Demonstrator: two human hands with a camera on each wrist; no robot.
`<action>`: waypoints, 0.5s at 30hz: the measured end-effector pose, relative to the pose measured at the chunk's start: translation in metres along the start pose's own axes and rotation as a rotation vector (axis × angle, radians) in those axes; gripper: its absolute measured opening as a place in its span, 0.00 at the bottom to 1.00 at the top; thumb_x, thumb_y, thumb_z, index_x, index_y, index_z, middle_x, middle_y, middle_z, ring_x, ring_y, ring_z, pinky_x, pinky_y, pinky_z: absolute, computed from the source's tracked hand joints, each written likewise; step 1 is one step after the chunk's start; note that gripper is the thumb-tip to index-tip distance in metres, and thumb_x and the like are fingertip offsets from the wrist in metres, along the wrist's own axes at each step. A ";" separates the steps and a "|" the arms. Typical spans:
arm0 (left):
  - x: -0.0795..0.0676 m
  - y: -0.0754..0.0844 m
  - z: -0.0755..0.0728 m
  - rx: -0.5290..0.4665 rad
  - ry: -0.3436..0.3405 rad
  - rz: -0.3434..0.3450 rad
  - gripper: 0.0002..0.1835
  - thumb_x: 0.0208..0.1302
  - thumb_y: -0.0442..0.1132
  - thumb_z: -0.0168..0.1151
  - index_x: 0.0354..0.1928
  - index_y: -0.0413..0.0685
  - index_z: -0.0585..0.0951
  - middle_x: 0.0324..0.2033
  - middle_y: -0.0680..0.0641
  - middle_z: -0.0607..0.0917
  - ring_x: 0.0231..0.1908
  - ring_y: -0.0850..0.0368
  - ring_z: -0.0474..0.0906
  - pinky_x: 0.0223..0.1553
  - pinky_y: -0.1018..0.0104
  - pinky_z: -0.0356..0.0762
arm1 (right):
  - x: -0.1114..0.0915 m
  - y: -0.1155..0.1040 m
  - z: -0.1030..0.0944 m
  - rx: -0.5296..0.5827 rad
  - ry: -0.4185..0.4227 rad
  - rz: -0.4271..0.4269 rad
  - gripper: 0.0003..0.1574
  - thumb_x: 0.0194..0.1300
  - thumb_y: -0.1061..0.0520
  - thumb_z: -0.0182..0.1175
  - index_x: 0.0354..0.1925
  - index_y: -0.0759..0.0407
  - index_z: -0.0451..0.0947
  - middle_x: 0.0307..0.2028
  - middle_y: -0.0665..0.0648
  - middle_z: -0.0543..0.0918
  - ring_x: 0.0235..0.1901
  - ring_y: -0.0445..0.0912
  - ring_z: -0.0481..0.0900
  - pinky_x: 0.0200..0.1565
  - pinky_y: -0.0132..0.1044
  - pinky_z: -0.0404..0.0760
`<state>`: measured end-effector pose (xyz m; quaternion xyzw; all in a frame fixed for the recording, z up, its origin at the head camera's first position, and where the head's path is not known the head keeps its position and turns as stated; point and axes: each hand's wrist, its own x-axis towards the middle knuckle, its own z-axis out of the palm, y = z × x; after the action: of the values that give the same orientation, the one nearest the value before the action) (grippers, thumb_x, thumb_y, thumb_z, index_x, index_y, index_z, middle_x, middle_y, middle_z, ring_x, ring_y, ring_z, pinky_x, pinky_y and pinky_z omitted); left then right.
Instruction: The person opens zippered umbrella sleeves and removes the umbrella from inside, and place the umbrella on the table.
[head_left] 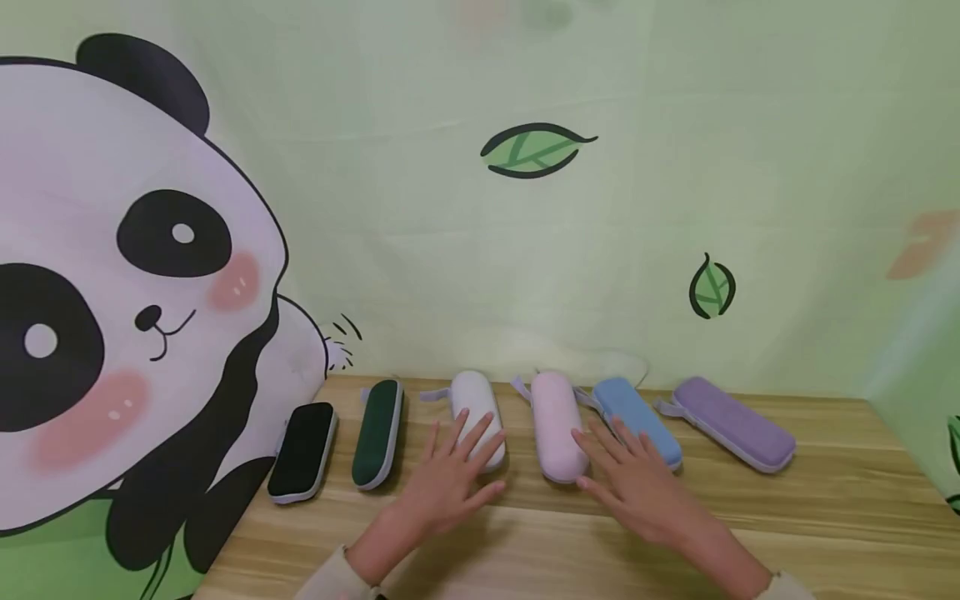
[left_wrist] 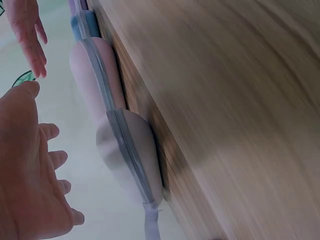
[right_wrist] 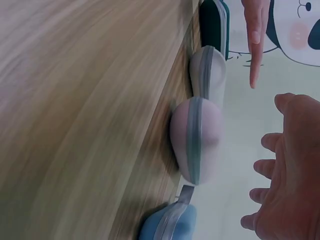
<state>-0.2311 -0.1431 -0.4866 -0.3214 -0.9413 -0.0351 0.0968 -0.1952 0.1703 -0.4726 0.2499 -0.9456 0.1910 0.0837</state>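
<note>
Several oblong zippered cases lie in a row on the wooden table. My left hand (head_left: 442, 487) is held over the near part of the white case (head_left: 471, 392), fingers spread. The left wrist view shows this left hand (left_wrist: 30, 170) apart from the white case (left_wrist: 131, 155) and its grey zipper. My right hand (head_left: 637, 483) spreads its fingers between the pink case (head_left: 557, 417) and the blue case (head_left: 630, 408), partly covering the blue one. In the right wrist view the right hand (right_wrist: 295, 175) stays apart from the pink case (right_wrist: 212, 135). Neither hand holds anything.
Left of the white case lie a dark green case (head_left: 377, 433) and a black case (head_left: 302, 450). A purple case (head_left: 735, 423) lies at the right, angled. Most cases have a wrist strap. Behind the table (head_left: 847, 492) hangs a pale green backdrop (head_left: 420, 208) with a panda and leaves.
</note>
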 end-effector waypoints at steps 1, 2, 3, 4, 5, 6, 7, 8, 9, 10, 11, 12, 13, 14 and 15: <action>-0.001 -0.002 0.000 0.003 0.006 0.001 0.38 0.75 0.66 0.45 0.80 0.61 0.59 0.80 0.48 0.53 0.78 0.38 0.46 0.71 0.29 0.44 | 0.002 -0.002 0.000 -0.008 -0.003 -0.005 0.38 0.77 0.39 0.52 0.78 0.49 0.60 0.78 0.60 0.59 0.76 0.66 0.50 0.67 0.74 0.52; -0.001 -0.003 0.000 0.004 0.011 0.001 0.38 0.75 0.67 0.45 0.80 0.60 0.59 0.80 0.48 0.54 0.78 0.38 0.46 0.71 0.29 0.44 | 0.004 -0.003 0.001 -0.016 -0.010 -0.004 0.39 0.77 0.39 0.52 0.78 0.49 0.60 0.78 0.59 0.58 0.77 0.65 0.50 0.67 0.73 0.52; -0.002 -0.005 0.000 0.004 0.013 -0.002 0.38 0.75 0.67 0.45 0.80 0.60 0.60 0.80 0.48 0.54 0.78 0.38 0.46 0.71 0.30 0.44 | 0.006 -0.005 0.001 -0.024 -0.014 -0.007 0.39 0.77 0.39 0.53 0.78 0.49 0.60 0.78 0.59 0.59 0.77 0.65 0.49 0.67 0.73 0.52; -0.003 -0.007 0.000 0.005 0.020 -0.004 0.38 0.75 0.67 0.45 0.79 0.59 0.60 0.80 0.48 0.54 0.78 0.38 0.47 0.71 0.30 0.44 | 0.008 -0.007 0.001 -0.035 -0.018 -0.010 0.39 0.77 0.39 0.53 0.78 0.49 0.60 0.78 0.58 0.58 0.77 0.64 0.49 0.68 0.72 0.52; -0.004 -0.008 0.000 0.009 0.025 -0.007 0.38 0.75 0.67 0.45 0.79 0.59 0.60 0.80 0.48 0.55 0.78 0.38 0.47 0.71 0.31 0.45 | 0.010 -0.008 0.002 -0.043 -0.020 -0.014 0.39 0.77 0.39 0.53 0.78 0.49 0.60 0.78 0.58 0.59 0.77 0.63 0.49 0.68 0.72 0.53; -0.006 -0.010 0.000 0.014 0.026 -0.013 0.38 0.75 0.68 0.44 0.80 0.59 0.60 0.80 0.48 0.54 0.78 0.39 0.46 0.71 0.31 0.45 | 0.011 -0.010 0.002 -0.050 -0.021 -0.016 0.40 0.77 0.38 0.53 0.78 0.48 0.59 0.78 0.57 0.58 0.78 0.63 0.49 0.68 0.72 0.53; -0.007 -0.012 0.000 0.021 0.027 -0.021 0.38 0.74 0.68 0.43 0.80 0.60 0.60 0.80 0.49 0.54 0.78 0.40 0.46 0.72 0.32 0.45 | 0.013 -0.011 0.003 -0.055 -0.016 -0.022 0.40 0.76 0.38 0.53 0.78 0.48 0.60 0.78 0.57 0.58 0.77 0.63 0.49 0.68 0.71 0.53; -0.008 -0.014 -0.001 0.027 0.029 -0.030 0.39 0.74 0.69 0.43 0.80 0.60 0.59 0.80 0.49 0.54 0.79 0.41 0.46 0.72 0.32 0.46 | 0.014 -0.013 0.003 -0.059 -0.010 -0.024 0.40 0.76 0.38 0.53 0.78 0.48 0.60 0.78 0.56 0.59 0.77 0.62 0.50 0.68 0.71 0.54; -0.009 -0.015 -0.002 0.035 0.026 -0.041 0.39 0.74 0.69 0.42 0.80 0.61 0.59 0.80 0.49 0.53 0.79 0.42 0.45 0.72 0.32 0.46 | 0.015 -0.015 0.003 -0.062 -0.004 -0.026 0.40 0.76 0.37 0.53 0.78 0.48 0.60 0.78 0.56 0.59 0.77 0.62 0.50 0.68 0.71 0.54; -0.009 -0.017 -0.003 0.044 0.024 -0.051 0.39 0.74 0.70 0.42 0.80 0.61 0.59 0.80 0.50 0.53 0.79 0.42 0.44 0.72 0.32 0.46 | 0.017 -0.016 0.003 -0.063 0.002 -0.029 0.40 0.75 0.37 0.54 0.78 0.48 0.60 0.78 0.56 0.59 0.77 0.62 0.50 0.69 0.71 0.54; -0.010 -0.019 -0.004 0.053 0.021 -0.062 0.39 0.74 0.70 0.42 0.80 0.61 0.58 0.80 0.50 0.53 0.79 0.42 0.44 0.72 0.31 0.46 | 0.019 -0.018 0.003 -0.064 0.008 -0.034 0.41 0.75 0.36 0.54 0.78 0.48 0.61 0.78 0.56 0.59 0.77 0.62 0.50 0.69 0.70 0.53; -0.011 -0.020 -0.005 0.060 0.018 -0.073 0.40 0.74 0.70 0.42 0.80 0.61 0.58 0.80 0.49 0.53 0.79 0.43 0.43 0.72 0.31 0.45 | 0.020 -0.019 0.003 -0.066 0.013 -0.039 0.41 0.75 0.36 0.54 0.78 0.48 0.61 0.78 0.55 0.59 0.77 0.62 0.50 0.69 0.70 0.53; -0.011 -0.021 -0.007 0.064 0.014 -0.081 0.40 0.74 0.70 0.42 0.80 0.61 0.58 0.80 0.49 0.53 0.79 0.43 0.43 0.72 0.31 0.44 | 0.022 -0.020 0.003 -0.066 0.015 -0.045 0.41 0.75 0.36 0.53 0.78 0.48 0.61 0.78 0.56 0.59 0.77 0.62 0.51 0.69 0.70 0.53; -0.012 -0.022 -0.008 0.068 0.008 -0.089 0.40 0.74 0.70 0.42 0.80 0.61 0.58 0.80 0.49 0.53 0.79 0.43 0.43 0.72 0.32 0.43 | 0.024 -0.022 0.003 -0.068 0.012 -0.052 0.41 0.75 0.35 0.53 0.78 0.48 0.61 0.78 0.56 0.59 0.77 0.62 0.51 0.70 0.70 0.52; -0.012 -0.023 -0.009 0.065 0.003 -0.096 0.40 0.74 0.70 0.42 0.80 0.61 0.58 0.80 0.49 0.53 0.79 0.43 0.42 0.72 0.32 0.42 | 0.026 -0.023 0.003 -0.065 0.007 -0.059 0.41 0.75 0.35 0.52 0.78 0.48 0.61 0.78 0.56 0.60 0.77 0.62 0.52 0.70 0.70 0.51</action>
<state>-0.2348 -0.1700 -0.4801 -0.2723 -0.9562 -0.0095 0.1067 -0.2060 0.1390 -0.4609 0.2739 -0.9433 0.1584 0.1005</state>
